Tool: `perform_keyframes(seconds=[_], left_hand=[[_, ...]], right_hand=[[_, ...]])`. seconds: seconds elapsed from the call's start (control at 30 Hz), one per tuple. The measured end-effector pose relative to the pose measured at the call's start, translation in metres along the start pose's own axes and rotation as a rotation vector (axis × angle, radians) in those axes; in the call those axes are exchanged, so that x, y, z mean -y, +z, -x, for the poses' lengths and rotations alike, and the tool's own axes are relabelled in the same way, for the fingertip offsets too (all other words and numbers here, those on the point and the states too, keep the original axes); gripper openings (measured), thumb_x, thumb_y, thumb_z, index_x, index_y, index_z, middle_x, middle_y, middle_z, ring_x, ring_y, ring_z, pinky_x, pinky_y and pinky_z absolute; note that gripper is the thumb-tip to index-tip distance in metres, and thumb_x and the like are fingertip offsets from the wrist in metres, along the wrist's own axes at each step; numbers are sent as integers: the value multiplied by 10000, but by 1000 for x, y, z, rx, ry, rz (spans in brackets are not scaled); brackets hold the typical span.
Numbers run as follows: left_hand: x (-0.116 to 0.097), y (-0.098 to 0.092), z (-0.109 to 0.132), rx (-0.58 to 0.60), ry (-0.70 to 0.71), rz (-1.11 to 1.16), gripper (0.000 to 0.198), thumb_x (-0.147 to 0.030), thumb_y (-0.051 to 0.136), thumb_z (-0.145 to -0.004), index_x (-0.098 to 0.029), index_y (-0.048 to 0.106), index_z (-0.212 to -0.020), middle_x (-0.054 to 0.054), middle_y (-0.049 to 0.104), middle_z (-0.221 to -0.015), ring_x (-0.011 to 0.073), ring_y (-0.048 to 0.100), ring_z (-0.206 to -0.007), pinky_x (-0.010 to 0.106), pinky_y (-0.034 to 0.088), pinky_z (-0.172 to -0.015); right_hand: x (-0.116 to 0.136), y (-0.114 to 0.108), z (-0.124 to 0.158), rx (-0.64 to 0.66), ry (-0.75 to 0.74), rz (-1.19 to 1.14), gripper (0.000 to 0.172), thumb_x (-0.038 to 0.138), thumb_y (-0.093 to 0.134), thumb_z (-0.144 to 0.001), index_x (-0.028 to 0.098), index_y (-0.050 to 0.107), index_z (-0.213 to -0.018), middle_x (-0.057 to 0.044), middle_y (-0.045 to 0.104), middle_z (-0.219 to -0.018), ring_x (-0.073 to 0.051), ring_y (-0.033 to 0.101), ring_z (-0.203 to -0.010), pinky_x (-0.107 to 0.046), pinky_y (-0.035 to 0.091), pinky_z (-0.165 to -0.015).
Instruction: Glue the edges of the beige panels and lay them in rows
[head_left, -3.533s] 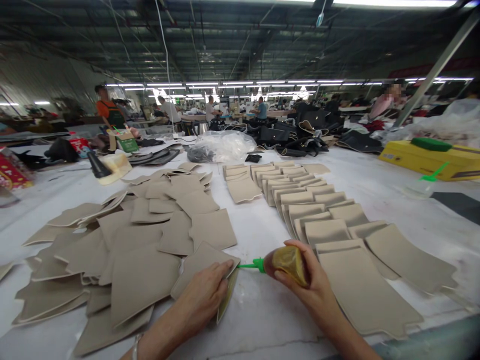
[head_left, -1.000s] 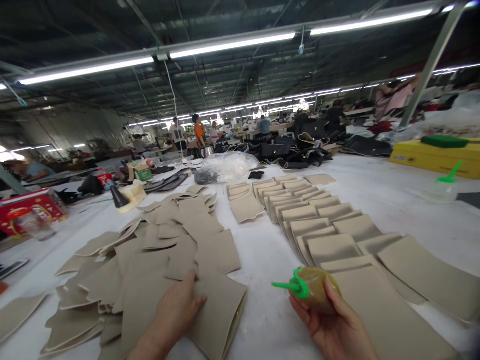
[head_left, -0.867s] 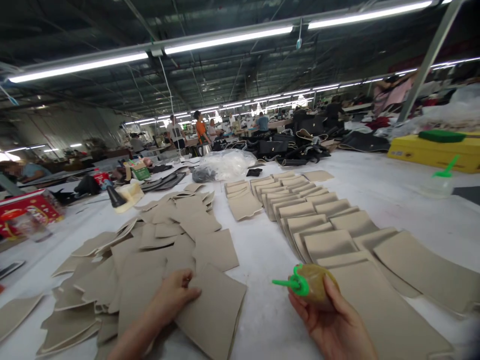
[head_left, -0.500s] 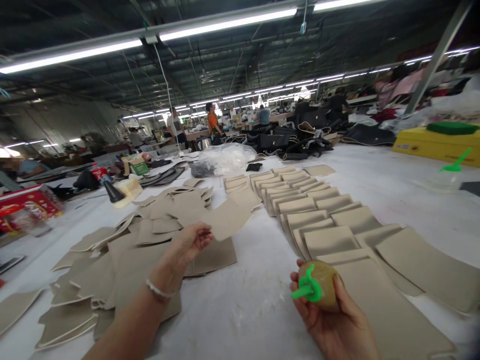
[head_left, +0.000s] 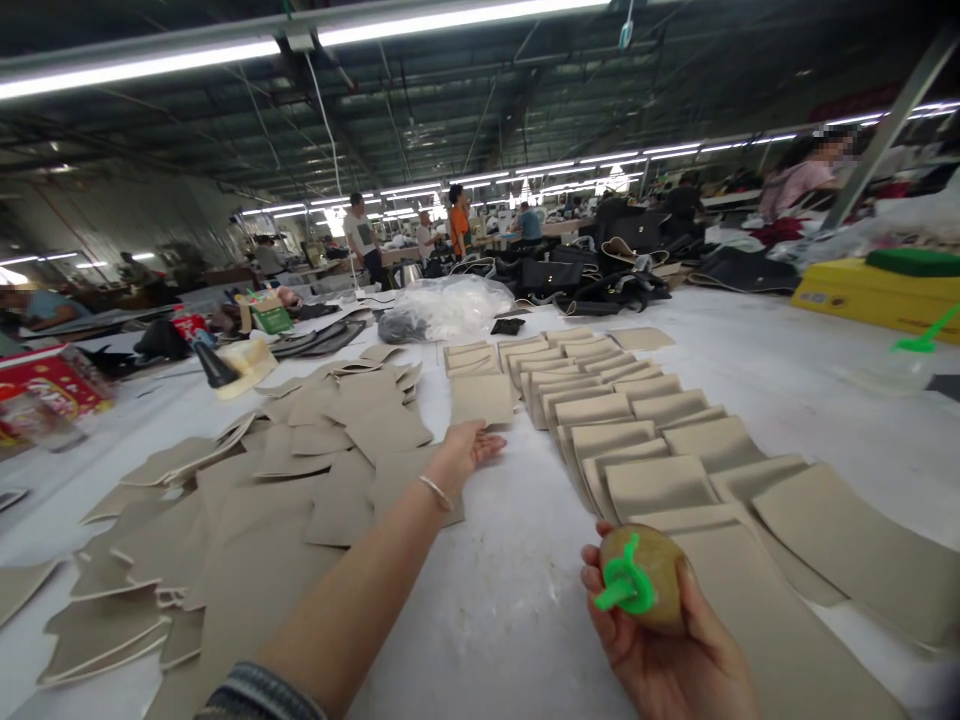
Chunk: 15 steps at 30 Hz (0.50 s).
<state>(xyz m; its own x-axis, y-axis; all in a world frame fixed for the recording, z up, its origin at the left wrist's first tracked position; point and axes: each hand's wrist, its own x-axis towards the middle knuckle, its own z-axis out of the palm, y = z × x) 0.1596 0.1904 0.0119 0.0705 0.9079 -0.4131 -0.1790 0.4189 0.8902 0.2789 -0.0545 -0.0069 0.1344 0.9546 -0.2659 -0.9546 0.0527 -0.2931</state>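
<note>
My left hand (head_left: 465, 447) is stretched far out over the white table (head_left: 517, 600), fingers apart and palm down, at the near edge of a beige fabric piece (head_left: 481, 397) lying flat. Whether the fingertips still touch that piece I cannot tell. My right hand (head_left: 667, 660) is closed round a yellowish glue bottle (head_left: 652, 585) with a green nozzle (head_left: 619, 590) pointing left, held low at the near right. A loose heap of beige pieces (head_left: 300, 470) lies to the left. Overlapping rows of beige pieces (head_left: 645, 440) run up the right.
A clear plastic bag (head_left: 450, 303) and black bags (head_left: 592, 280) lie at the table's far end. A yellow box (head_left: 870, 295) and another green-nozzled bottle (head_left: 900, 360) stand at the right. A red box (head_left: 45, 375) sits far left. Other people (head_left: 457, 225) work in the background.
My left hand lifted one beige piece off the heap, carried it forward and right, and laid it at the head of the rows. The glue bottle turned its nozzle more toward me.
</note>
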Motion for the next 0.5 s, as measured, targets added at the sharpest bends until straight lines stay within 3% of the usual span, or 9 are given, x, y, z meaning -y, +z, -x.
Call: perform_keyframes(seconds=[0.1, 0.2, 0.3, 0.4, 0.5], left_hand=[[6, -21, 28, 6, 170, -465, 246, -314, 600, -859, -135, 580, -1028, 90, 601, -1044, 212, 573, -983, 375, 481, -851], [11, -48, 60, -16, 353, -875, 378, -276, 670, -771, -159, 548, -1108, 145, 494, -1262, 317, 339, -1274, 459, 258, -1062], [16, -69, 85, -14, 439, -1208, 493, -333, 664, -749, -124, 517, -1170, 201, 388, -1354, 389, 196, -1320, 552, 120, -1074], [18, -76, 103, 30, 454, -1418, 509, -381, 610, -765, -93, 524, -1176, 227, 427, -1298, 397, 282, -1260, 553, 211, -1031], [21, -78, 123, 85, 450, -1517, 506, -243, 601, -711, -96, 527, -1189, 203, 482, -1231, 350, 391, -1177, 474, 334, -977]], right_hand=[[0, 4, 3, -27, -13, 36, 401, 381, 775, -756, 170, 691, -1086, -158, 685, -1014, -236, 667, -885, -296, 566, -728], [0, 1, 0, -32, 5, 70, 428, 402, 780, -743, 179, 688, -1096, -165, 682, -1023, -239, 663, -894, -293, 566, -724], [2, -6, -5, -50, 28, 72, 463, 388, 818, -683, 190, 694, -1082, -159, 685, -1018, -269, 660, -905, -326, 575, -718], [3, -13, -10, -95, 52, 48, 496, 377, 847, -625, 205, 700, -1067, -155, 687, -1031, -293, 664, -883, -362, 586, -698], [3, -17, -12, -98, 59, 25, 500, 374, 837, -637, 247, 683, -1095, -118, 681, -1078, -295, 659, -909, -379, 588, -717]])
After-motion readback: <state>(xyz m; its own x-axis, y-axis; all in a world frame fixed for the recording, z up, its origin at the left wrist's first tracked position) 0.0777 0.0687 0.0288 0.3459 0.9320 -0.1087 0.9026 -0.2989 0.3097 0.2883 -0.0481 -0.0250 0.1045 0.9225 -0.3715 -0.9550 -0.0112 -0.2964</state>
